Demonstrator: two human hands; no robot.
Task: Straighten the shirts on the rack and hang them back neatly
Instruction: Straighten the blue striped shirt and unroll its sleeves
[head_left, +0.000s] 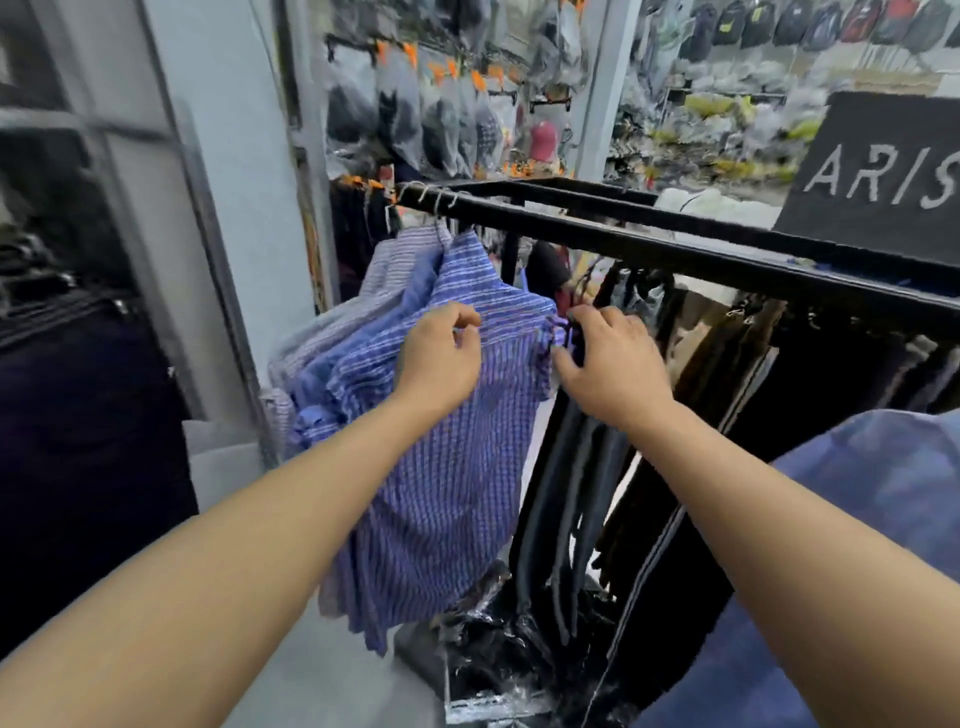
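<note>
A blue striped shirt (457, 483) hangs at the near end of the black rack rail (649, 249), in front of other striped shirts (363, 322). My left hand (439, 358) pinches the fabric near its shoulder with curled fingers. My right hand (608, 358) grips the bunched right edge of the same shirt, next to dark hanging trousers (582, 499). Metal hanger hooks (431, 195) sit over the rail's far left end.
A dark sign with white letters (883, 176) stands on the rack at right. Packaged goods (441, 114) hang on the wall behind. Dark clothes (78, 441) hang at left. Black plastic-wrapped bundles (498, 644) lie on the floor under the rack.
</note>
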